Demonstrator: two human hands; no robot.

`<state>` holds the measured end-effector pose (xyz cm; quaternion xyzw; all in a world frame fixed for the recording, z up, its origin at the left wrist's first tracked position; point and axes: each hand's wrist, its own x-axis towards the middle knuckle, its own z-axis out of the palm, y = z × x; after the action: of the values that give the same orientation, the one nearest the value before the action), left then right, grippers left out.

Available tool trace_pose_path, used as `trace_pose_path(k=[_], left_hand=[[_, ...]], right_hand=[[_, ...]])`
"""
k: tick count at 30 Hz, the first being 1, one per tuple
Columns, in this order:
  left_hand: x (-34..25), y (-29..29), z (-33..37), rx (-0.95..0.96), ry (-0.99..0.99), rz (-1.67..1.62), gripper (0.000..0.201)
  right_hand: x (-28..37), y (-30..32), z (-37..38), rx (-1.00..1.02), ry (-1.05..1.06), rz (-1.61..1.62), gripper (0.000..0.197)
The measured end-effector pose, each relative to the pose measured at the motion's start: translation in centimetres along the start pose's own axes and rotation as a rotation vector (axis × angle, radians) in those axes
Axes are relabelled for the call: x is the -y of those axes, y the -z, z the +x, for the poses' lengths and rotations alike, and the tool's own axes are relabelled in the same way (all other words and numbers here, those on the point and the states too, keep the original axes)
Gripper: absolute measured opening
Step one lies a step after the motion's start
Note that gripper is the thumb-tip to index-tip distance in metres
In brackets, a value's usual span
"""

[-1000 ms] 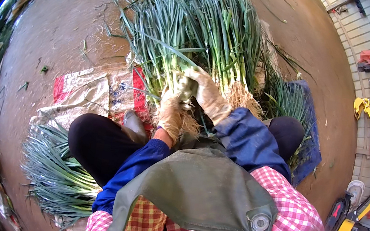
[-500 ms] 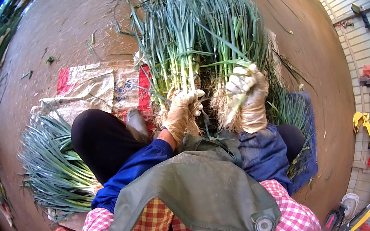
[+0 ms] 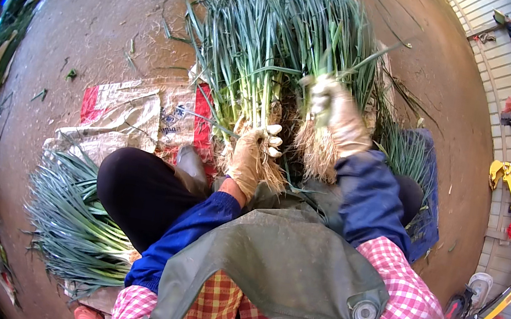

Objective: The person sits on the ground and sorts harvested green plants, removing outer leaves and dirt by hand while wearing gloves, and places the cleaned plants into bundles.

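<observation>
Laid lengthwise, leaf tips pointing away

From my remote seat I see the left hand [image 3: 248,158], in a pale, soiled glove, curled round the root end of the left clump of long, green-leaved, white-stemmed onions [image 3: 258,94]. Its fingers look wrapped about the stem bases, with tan, stringy roots [image 3: 274,177] poking out beneath. The clump stretches forward from that grip: its long axis runs away from my viewpoint, roots near, leaves far and fanning slightly left. The right hand [image 3: 344,121], gloved alike, is over the lower stems of the right clump of similar green-and-white onions [image 3: 339,43] and is the nearer hand to it. Blur hides its fingertips, so I cannot tell whether they pinch anything. This clump lies roughly parallel to its neighbour, leaves pointing forward. A cream sack with red bands [image 3: 126,117] lies left of both.
</observation>
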<state>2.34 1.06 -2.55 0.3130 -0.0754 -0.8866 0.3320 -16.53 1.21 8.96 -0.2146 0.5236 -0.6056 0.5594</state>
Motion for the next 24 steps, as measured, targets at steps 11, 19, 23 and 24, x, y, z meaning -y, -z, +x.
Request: trace_pose_path(k=[11, 19, 23, 24], left_hand=[[-0.1, 1.0, -0.7, 0.194, 0.16, -0.141, 0.03], [1.4, 1.1, 2.3, 0.049, 0.098, 0.06, 0.029], [-1.1, 2.0, -0.5, -0.139, -0.095, 0.033, 0.018], [-1.7, 0.5, -2.0, -0.152, -0.153, 0.07, 0.019]], right_hand=[[-11.4, -0.9, 7.0, 0.075, -0.332, 0.344, 0.019], [-14.3, 3.7, 10.9, -0.166, 0.312, -1.131, 0.037], [-11.6, -2.6, 1.7, 0.163, 0.438, -1.012, 0.029], [-10.6, -1.8, 0.1, 0.192, 0.466, -0.979, 0.03]])
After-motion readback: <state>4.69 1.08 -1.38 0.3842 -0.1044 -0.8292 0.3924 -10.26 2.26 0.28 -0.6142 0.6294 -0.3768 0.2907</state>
